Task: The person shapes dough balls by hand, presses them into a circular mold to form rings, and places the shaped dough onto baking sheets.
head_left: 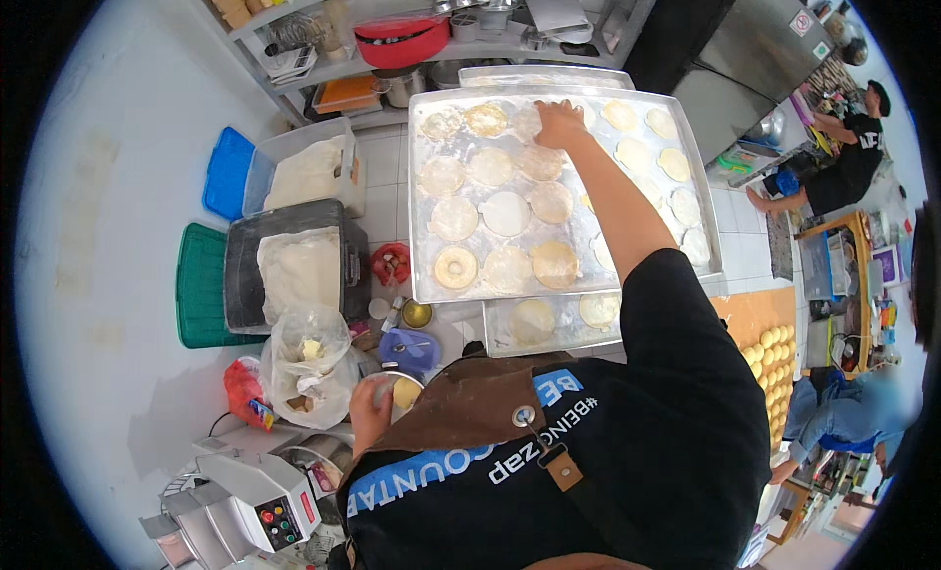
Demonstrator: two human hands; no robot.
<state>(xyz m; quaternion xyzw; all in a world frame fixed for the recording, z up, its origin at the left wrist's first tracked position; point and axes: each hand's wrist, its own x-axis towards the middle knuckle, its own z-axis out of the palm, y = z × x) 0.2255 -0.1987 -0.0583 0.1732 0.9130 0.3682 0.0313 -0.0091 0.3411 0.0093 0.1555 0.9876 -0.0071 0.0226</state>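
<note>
A large metal tray lies before me, dusted with flour and set with several flat dough rounds. One piece at its near left, a ring-marked dough round, shows a circle in its middle. My right hand reaches across to the far side of the tray, palm down, fingers apart, touching or just over a dough round there. By my waist, my left hand grips the edge of a pale bowl with something yellow in it; part of the bowl is hidden behind my apron.
A second tray sits under the near edge. Left are a flour-filled dark bin and a clear bin; a machine stands lower left. Shelves line the back. Dough balls and two people are right.
</note>
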